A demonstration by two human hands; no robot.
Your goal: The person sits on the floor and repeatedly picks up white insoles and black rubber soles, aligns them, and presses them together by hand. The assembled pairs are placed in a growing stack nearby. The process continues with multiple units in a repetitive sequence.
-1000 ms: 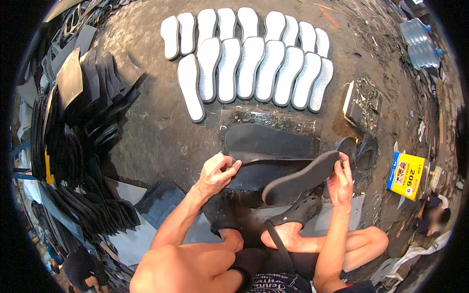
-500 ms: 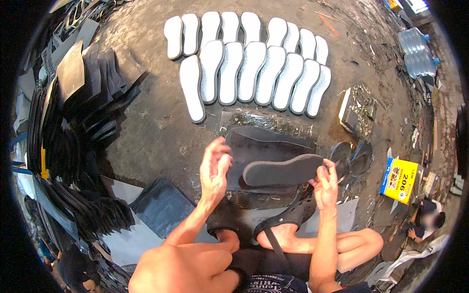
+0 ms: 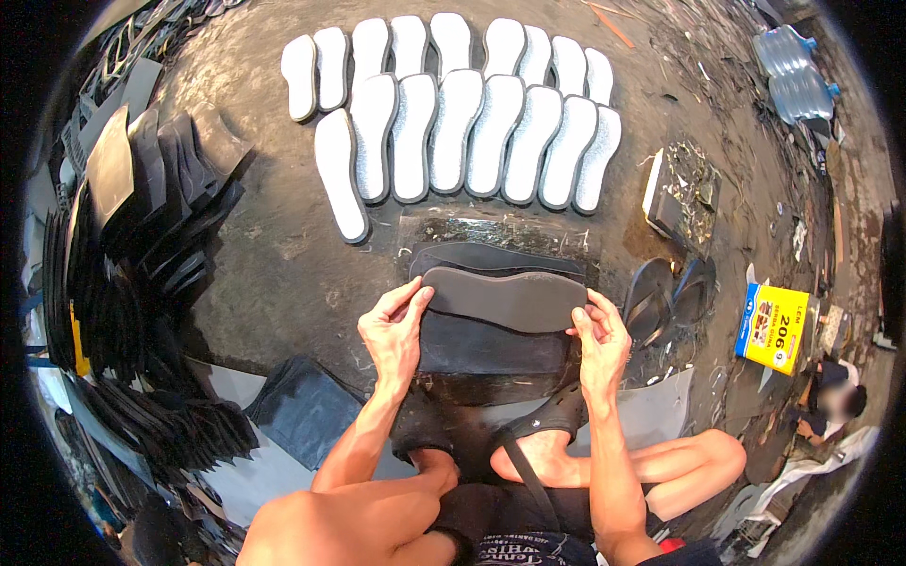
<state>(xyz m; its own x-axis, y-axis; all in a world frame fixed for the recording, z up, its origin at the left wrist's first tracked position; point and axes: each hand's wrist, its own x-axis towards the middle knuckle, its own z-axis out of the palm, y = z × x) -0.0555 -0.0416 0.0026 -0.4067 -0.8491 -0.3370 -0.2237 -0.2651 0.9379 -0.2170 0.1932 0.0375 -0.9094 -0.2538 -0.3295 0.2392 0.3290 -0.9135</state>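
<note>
A dark grey shoe sole (image 3: 505,300) is stretched level between my two hands. My left hand (image 3: 392,335) pinches its left end between thumb and fingers. At the opposite end, my right hand (image 3: 604,344) grips the edge the same way. Just beyond it a second dark sole (image 3: 495,255) lies partly covered on a dark flat slab (image 3: 491,349) in front of my feet. Farther off, two rows of soles with white upper faces (image 3: 448,127) lie side by side on the ground.
Black sheets and cut pieces (image 3: 123,226) are heaped at left, with dark square sheets (image 3: 302,406) near my knee. At right are flip-flops (image 3: 651,302), a scrap-covered block (image 3: 684,203), a yellow-and-blue box (image 3: 776,325), plastic bottles (image 3: 797,75) and another person (image 3: 830,406).
My left hand has come onto the sole's left end, where it was apart from it before. The sole has turned level and moved slightly left and away from me.
</note>
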